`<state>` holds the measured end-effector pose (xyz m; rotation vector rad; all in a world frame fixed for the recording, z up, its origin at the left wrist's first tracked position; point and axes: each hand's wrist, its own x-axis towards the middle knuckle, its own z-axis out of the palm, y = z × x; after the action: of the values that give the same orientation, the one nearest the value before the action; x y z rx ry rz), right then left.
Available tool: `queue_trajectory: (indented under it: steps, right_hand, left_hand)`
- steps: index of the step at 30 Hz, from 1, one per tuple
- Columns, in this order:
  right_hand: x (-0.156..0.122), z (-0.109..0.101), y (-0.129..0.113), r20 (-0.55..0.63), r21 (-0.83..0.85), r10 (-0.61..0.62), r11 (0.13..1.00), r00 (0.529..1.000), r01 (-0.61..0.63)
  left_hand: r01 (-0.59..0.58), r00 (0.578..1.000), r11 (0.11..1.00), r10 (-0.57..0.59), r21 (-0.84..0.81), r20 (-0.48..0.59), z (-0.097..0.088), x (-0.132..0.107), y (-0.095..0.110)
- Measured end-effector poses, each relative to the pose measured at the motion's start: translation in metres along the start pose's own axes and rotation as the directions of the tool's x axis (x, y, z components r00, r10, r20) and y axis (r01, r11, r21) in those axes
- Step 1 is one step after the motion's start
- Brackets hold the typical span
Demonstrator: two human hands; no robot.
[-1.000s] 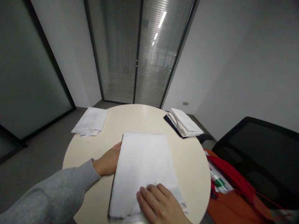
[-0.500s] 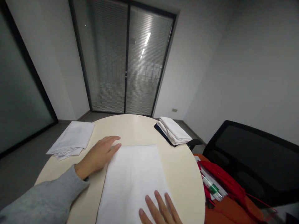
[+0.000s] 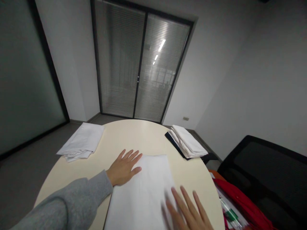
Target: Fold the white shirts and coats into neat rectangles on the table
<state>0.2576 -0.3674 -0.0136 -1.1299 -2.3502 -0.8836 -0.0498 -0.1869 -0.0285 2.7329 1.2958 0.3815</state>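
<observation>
A white cloth (image 3: pixel 144 195), folded into a long rectangle, lies flat on the round cream table (image 3: pixel 134 135) in front of me. My left hand (image 3: pixel 124 168) rests over its far left corner with the fingers spread and the palm down. Near the cloth's right edge, close to the bottom of the view, is my right hand (image 3: pixel 188 210), its fingers apart and slightly blurred. Whether the right hand touches the cloth I cannot tell. The cloth's near end runs out of view.
Folded white cloth (image 3: pixel 83 139) lies at the table's left edge. At the right edge, a stack of folded white cloths (image 3: pixel 187 140) sits on a dark folded piece (image 3: pixel 174 143). Beyond the right side stand a black mesh chair (image 3: pixel 263 172) and a red bag (image 3: pixel 242 203).
My left hand has moved right onto the cloth's far corner and its fingers have spread. My right hand has shifted right, towards the cloth's edge. The view has tilted slightly.
</observation>
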Motion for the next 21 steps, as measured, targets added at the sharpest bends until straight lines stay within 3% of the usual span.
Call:
queue_trajectory:
  steps: [2, 5, 7, 12, 21]
  right_hand:
    - [0.047, 0.007, 0.019, 0.193, 0.053, 0.086, 0.994, 0.978, -0.098]
    - [0.113, 0.036, 0.03, 0.332, 0.119, 0.201, 0.96, 0.922, -0.252]
    - [0.138, 0.061, 0.026, 0.408, 0.195, 0.199, 0.934, 0.891, -0.298]
    - [0.133, 0.103, 0.011, 0.5, 0.352, 0.113, 0.88, 0.859, -0.32]
    - [0.129, 0.104, 0.022, 0.577, 0.321, 0.181, 0.847, 0.797, -0.425]
  left_hand:
    - [0.002, 1.0, 1.0, -0.002, -0.001, -0.001, -0.001, 0.0, 0.002]
    - [0.002, 1.0, 1.0, -0.002, 0.013, -0.016, 0.001, -0.001, 0.003]
    - [0.005, 0.999, 1.0, -0.003, 0.028, -0.036, 0.002, -0.001, 0.003]
    - [0.006, 1.0, 0.999, -0.005, 0.046, -0.027, 0.003, 0.0, 0.004]
    - [0.033, 0.999, 0.998, -0.034, 0.056, 0.025, 0.003, 0.001, 0.004]
